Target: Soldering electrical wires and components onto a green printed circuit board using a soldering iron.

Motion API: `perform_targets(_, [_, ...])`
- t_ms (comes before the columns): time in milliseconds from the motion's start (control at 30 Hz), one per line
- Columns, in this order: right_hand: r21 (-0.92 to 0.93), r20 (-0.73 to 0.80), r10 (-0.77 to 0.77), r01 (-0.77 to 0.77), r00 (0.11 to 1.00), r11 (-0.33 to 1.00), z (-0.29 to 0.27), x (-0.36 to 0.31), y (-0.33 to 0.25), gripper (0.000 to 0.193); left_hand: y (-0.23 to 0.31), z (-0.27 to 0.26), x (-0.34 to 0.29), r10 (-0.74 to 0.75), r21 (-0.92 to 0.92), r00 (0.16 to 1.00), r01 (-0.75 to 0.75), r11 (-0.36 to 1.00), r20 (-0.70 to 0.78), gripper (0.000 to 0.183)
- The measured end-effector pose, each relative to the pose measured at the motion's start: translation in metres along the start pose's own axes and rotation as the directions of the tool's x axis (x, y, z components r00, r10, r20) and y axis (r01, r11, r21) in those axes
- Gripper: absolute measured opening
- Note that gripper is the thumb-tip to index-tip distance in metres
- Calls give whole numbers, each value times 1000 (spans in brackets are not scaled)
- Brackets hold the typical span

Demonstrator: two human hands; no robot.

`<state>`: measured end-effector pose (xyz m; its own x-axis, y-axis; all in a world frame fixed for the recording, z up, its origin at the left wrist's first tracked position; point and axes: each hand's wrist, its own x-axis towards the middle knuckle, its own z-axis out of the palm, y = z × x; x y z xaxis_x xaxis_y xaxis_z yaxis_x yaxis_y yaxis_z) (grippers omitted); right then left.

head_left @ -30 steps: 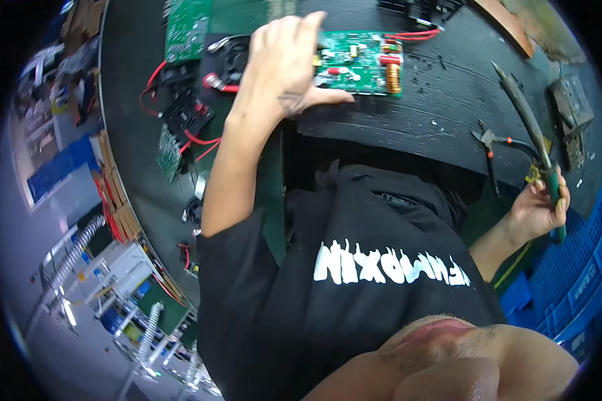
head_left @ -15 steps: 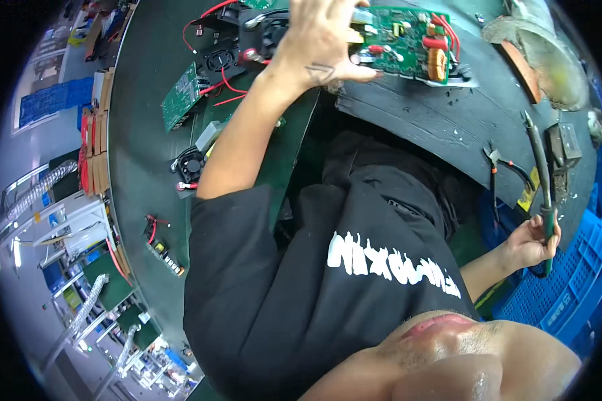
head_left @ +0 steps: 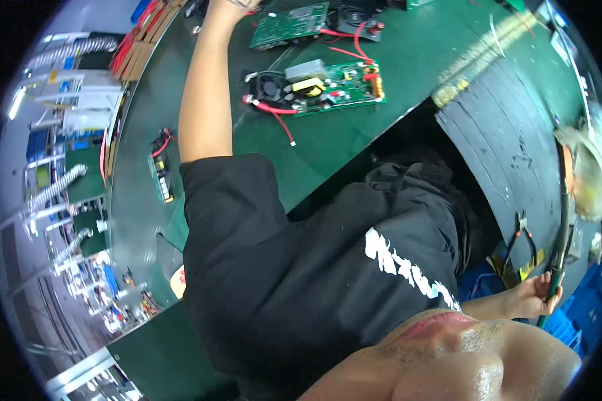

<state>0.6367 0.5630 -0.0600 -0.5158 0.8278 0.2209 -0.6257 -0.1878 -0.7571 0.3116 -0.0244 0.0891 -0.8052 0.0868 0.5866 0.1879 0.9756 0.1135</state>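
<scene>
Head view: the right hand (head_left: 532,298) is clamping its fingers around a soldering iron (head_left: 566,224); the left hand (head_left: 230,6) is running off the top edge, so I can't tell its fingers. The circuit board (head_left: 350,90) is lying on the green bench (head_left: 328,150). I'm judging this board handling, calling for a steady iron.

Only real lettering I can spot is the chunky white line (head_left: 401,264) slanting across the black shirt (head_left: 301,281) (upside down from up here, and the far end gets squashed small). Any print on the green board (head_left: 349,90) is too tiny to make out.
</scene>
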Motion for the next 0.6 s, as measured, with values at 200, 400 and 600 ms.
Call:
perform_targets(200, [-38, 104, 83, -80, 991, 996, 9, 12, 16, 29, -212, 21, -73, -331, 512, 937, 231, 827, 112, 58])
perform_targets(400, [-121, 102, 214, -201, 972, 972, 26, 39, 16, 25, -286, 26, -170, -689, 631, 708, 466, 620, 154, 96])
perform_targets(600, [-634, 446, 62, 266, 893, 726, 26, 79, 45, 33, -353, -127, -265, -651, 644, 739, 585, 494, -172, 105])
